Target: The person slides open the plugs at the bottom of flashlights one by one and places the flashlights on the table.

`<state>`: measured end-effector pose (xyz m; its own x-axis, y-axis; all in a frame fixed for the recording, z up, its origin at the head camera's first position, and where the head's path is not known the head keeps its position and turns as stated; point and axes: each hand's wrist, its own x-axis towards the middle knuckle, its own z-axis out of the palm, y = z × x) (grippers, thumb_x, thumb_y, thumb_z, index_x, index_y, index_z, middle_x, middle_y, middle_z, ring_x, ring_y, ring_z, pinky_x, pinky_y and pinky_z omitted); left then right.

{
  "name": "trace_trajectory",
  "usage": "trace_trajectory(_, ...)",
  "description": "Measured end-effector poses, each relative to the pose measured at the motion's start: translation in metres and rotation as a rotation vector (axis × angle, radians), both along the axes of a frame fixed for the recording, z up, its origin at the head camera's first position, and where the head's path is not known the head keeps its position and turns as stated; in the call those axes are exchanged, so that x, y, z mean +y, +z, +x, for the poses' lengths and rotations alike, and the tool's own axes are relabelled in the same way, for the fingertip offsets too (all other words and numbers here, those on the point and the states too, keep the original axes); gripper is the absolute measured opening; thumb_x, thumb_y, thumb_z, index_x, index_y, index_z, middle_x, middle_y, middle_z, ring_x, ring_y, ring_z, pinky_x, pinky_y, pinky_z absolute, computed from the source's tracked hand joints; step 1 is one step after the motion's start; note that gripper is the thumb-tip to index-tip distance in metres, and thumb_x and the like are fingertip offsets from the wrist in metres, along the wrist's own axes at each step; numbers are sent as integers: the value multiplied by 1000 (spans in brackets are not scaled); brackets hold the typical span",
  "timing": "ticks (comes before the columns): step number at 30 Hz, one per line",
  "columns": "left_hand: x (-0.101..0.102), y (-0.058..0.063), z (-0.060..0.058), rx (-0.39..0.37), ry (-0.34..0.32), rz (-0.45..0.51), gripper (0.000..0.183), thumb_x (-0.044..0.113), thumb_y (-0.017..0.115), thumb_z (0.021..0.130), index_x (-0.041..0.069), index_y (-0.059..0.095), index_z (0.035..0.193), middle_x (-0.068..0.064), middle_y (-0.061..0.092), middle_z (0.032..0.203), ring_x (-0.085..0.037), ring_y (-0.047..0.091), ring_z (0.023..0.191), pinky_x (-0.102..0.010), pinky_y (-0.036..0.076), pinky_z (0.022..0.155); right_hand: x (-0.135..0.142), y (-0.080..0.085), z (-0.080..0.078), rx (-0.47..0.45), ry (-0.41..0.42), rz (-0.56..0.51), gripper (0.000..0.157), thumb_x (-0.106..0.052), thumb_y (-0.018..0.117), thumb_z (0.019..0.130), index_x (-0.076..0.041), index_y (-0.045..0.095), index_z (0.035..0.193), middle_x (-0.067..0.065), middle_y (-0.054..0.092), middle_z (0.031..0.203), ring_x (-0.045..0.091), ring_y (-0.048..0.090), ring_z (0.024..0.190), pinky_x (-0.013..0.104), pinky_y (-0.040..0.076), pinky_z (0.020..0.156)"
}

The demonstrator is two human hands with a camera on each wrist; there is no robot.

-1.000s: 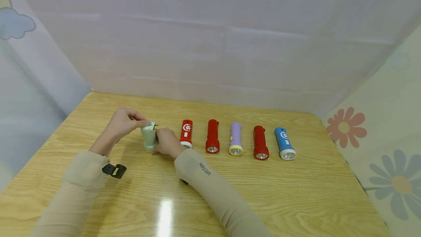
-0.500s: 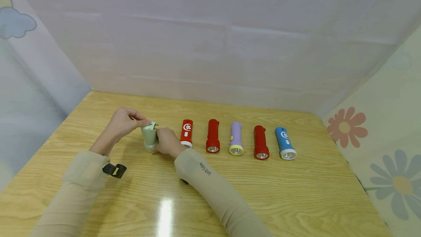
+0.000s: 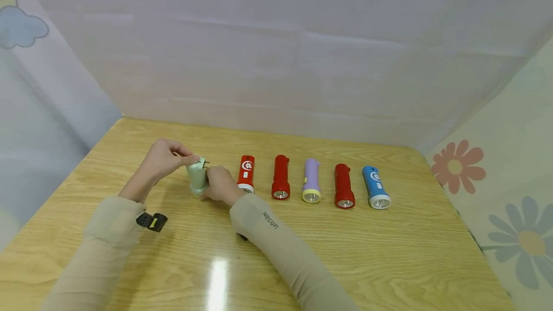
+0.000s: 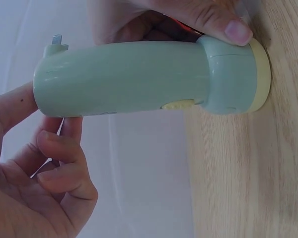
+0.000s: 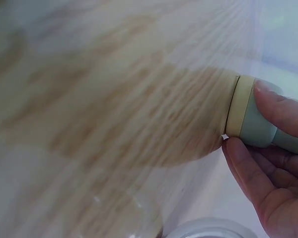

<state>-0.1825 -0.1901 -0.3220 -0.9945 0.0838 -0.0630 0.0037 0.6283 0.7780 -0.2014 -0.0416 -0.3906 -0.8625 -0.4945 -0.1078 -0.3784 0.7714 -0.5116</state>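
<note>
A pale green flashlight (image 3: 197,178) stands nearly upright on the wooden table, its lamp end down. In the left wrist view, metal plug prongs (image 4: 57,39) stick out beside its tail, and a cream switch (image 4: 178,104) sits on its side. My left hand (image 3: 166,158) pinches the tail end from above with its fingertips. My right hand (image 3: 221,185) grips the lower part, and its thumb lies on the flared head in the left wrist view. The cream lamp ring (image 5: 240,106) is close against the tabletop in the right wrist view.
Right of my hands, a row of flashlights lies with lamps toward me: a red-and-white one (image 3: 246,174), a red one (image 3: 281,176), a purple one (image 3: 311,179), another red one (image 3: 343,186) and a blue one (image 3: 376,186). A pale curtain (image 3: 276,61) hangs behind the table (image 3: 389,258).
Both hands keep their hold on the green flashlight, which stays in place. The head view has shifted very slightly.
</note>
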Motion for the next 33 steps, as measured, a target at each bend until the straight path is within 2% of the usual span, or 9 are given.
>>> trace_trajectory(16,2,-2,2,9,-11,12,31,32,66,83,1,66,90,-11,60,96,-22,49,73,-31,40,61,5,1,5,34,18,-22,48,-25,83,65,-3,62,102,2,65,90,9,59,78,17,46,71)
trace_trajectory(24,1,-3,3,-16,-11,3,32,34,65,84,2,66,92,-11,59,98,-23,49,75,-31,41,62,2,2,9,10,-15,-36,46,-25,82,66,-4,62,101,1,64,87,8,57,75,18,46,69)
trace_trajectory(33,2,-1,2,16,-14,-27,32,34,66,83,2,67,89,-11,59,96,-22,48,73,-31,41,60,1,2,8,19,-32,-24,45,-25,83,66,-4,62,99,0,64,86,9,57,74,18,46,68)
